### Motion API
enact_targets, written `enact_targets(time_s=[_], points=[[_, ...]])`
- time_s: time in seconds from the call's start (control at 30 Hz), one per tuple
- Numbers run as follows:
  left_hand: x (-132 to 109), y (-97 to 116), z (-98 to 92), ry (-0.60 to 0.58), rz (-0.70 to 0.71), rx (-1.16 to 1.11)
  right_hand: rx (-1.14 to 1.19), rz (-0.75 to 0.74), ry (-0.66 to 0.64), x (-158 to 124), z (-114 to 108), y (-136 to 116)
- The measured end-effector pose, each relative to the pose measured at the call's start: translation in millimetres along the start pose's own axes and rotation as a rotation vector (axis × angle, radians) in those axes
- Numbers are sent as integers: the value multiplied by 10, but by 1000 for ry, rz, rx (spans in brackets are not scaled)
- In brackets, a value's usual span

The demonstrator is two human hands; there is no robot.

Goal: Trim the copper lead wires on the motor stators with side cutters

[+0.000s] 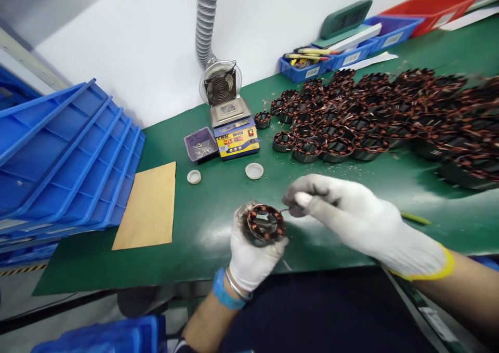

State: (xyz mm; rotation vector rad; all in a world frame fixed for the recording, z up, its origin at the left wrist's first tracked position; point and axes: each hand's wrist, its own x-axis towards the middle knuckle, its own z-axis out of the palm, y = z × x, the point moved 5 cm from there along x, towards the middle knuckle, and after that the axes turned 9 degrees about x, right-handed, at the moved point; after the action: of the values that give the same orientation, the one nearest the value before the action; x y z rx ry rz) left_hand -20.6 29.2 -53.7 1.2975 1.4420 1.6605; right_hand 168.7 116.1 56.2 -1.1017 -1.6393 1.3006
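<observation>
My left hand [253, 257], in a white glove, is wrapped round a motor stator [266, 223], a dark ring with copper windings whose open centre faces up. To the right of it, my gloved right hand [331, 202] has thumb and forefinger pinched together. A thin wire [285, 210] runs from the stator's rim to those fingertips. Its far end is hidden in the glove. Beyond both hands, two small white caps [254, 171] lie on the green table.
Many copper-wound stators [337, 147] crowd the right side. A yellow-fronted solder pot [237, 140] stands at the back beside a small grey tray [200, 144]. Stacked blue crates [74, 155] and a tan sheet [150, 207] are on the left. A green-yellow tool [415, 218] lies behind my right wrist.
</observation>
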Motion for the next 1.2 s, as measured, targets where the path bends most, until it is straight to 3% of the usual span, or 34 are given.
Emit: enact_targets(time_s=[0.1, 0.2, 0.33, 0.47, 0.67, 0.83, 0.9, 1.03, 1.13, 1.2], points=[[-10, 56, -150, 183, 177, 160, 285, 185, 101, 1, -67, 194], [16, 122, -209, 262, 237, 241, 356, 287, 147, -32, -124, 403], [85, 46, -196, 188, -7, 101, 342, 258, 76, -49, -90, 601], [85, -30, -161, 105, -294, -78, 263, 212, -10, -5, 111, 695], [80, 40, -106, 5, -377, -103, 216, 78, -6, 115, 376, 508], [58, 54, -115, -8, -409, -126, 329, -51, 344, 136, -86, 405], [58, 87, -98, -41, -430, -176, 248, -63, 311, 83, -153, 445], [65, 162, 31, -79, -455, -259, -173, -92, -18, -136, 261, 603], [59, 188, 133, -96, -451, -216, -166, -69, -68, -261, 597, 723], [49, 197, 161, -122, -430, -166, -88, -60, -62, -273, 704, 751]])
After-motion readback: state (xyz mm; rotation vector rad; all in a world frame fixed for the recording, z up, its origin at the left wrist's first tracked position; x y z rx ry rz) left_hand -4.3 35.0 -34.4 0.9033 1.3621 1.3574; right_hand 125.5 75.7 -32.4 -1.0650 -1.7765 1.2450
